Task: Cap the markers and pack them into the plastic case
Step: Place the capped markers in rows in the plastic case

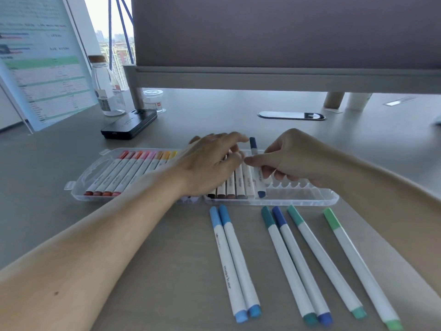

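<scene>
A clear plastic case (310,199) lies open across the desk, both halves lined with capped markers. Its left half holds red, pink and orange markers (133,168); its right half holds brown and pale ones (235,185). My right hand (288,156) pinches a dark blue marker (256,168) that stands tilted in the right half, its near end at a slot. My left hand (210,163) rests over the markers beside it, fingers spread. Several capped blue, teal and green markers (296,261) lie loose on the desk in front of the case.
A black box (128,126), a corked glass bottle (106,89) and a small clear jar (154,100) stand at the back left. A monitor shelf (262,77) spans the back. A cable grommet (291,115) sits behind the case.
</scene>
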{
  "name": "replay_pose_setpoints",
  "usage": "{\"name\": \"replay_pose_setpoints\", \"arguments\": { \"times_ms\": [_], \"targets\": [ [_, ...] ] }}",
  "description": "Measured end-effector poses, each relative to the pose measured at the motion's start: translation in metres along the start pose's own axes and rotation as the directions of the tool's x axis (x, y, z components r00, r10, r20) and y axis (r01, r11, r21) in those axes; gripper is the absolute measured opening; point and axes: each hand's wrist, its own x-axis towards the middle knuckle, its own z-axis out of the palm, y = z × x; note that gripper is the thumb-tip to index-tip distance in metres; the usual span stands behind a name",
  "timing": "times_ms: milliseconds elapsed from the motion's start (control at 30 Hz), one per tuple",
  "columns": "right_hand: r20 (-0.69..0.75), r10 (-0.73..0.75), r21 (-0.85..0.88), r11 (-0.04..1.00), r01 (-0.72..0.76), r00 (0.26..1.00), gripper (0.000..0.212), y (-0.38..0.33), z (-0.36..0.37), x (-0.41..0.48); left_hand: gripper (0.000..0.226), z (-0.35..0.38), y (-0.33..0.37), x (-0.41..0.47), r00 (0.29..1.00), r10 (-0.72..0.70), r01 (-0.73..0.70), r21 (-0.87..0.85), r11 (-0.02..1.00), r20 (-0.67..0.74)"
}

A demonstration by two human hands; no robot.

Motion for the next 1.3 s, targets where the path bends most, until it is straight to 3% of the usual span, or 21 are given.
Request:
{"name": "replay_pose_setpoints", "arguments": {
  "times_ms": [133,233,567,700,1300],
  "targets": [
    [-0.004,-0.009,-0.086,0.996,0.009,1.0,0.041,-0.001,0.003,0.0,0.087,0.003,0.008,-0.001,0.999,0.032,-0.033,0.034,0.999,0.016],
    [-0.023,-0.013,-0.121,0.993,0.01,1.0,0.042,0.0,0.005,-0.001,0.097,0.005,0.008,0.001,0.998,0.058,-0.061,0.098,0.993,0.038],
    [0.017,-0.065,-0.137,0.988,0.067,0.998,0.032,0.007,-0.005,0.001,0.103,0.004,0.007,0.004,0.992,0.003,-0.018,0.11,0.994,0.13],
    [0.093,-0.032,-0.1,0.994,0.042,0.995,0.031,0.01,-0.009,0.0,0.107,0.003,0.008,0.003,0.992,-0.001,-0.011,0.093,0.996,0.128],
    [0.124,-0.053,-0.083,0.995,0.064,0.991,0.025,0.015,-0.008,0.004,0.109,0.003,0.008,0.004,0.989,-0.009,-0.009,0.115,0.993,0.148]
  ]
}}
